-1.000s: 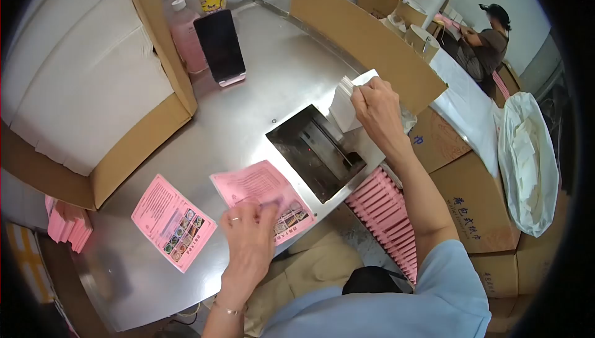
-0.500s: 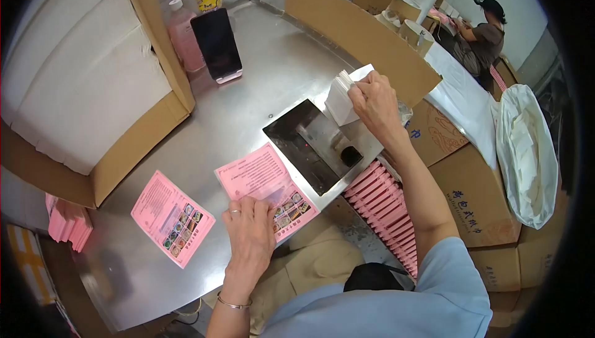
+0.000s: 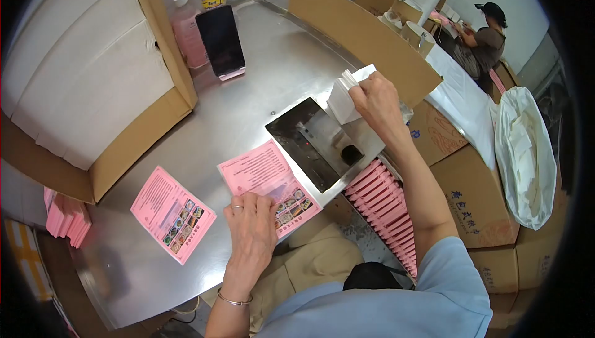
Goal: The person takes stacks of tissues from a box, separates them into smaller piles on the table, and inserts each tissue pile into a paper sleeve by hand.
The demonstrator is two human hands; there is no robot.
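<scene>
My left hand (image 3: 253,229) rests with bent fingers on a pink printed sheet (image 3: 263,167) beside the slot; its fingertips are pressed on the paper near small food pictures. Another pink printed sheet (image 3: 173,214) lies flat to the left. My right hand (image 3: 377,101) pinches a small stack of folded white paper (image 3: 343,103), upright at the far edge of a dark rectangular opening (image 3: 304,142) in the metal table. Below the table edge stands a long row of pink packets (image 3: 387,211).
The metal table (image 3: 260,46) holds a phone on a stand (image 3: 220,41) and two bottles. An open carton (image 3: 145,142) of white paper is at left, near pink packets (image 3: 65,217). Cartons (image 3: 474,198), a white bag (image 3: 525,158) and a seated person (image 3: 486,40) are at right.
My left hand has settled on the pink sheet, which has shifted slightly toward the opening and lies flatter. Inside the opening, the metal part has changed position. My right hand still holds the white stack.
</scene>
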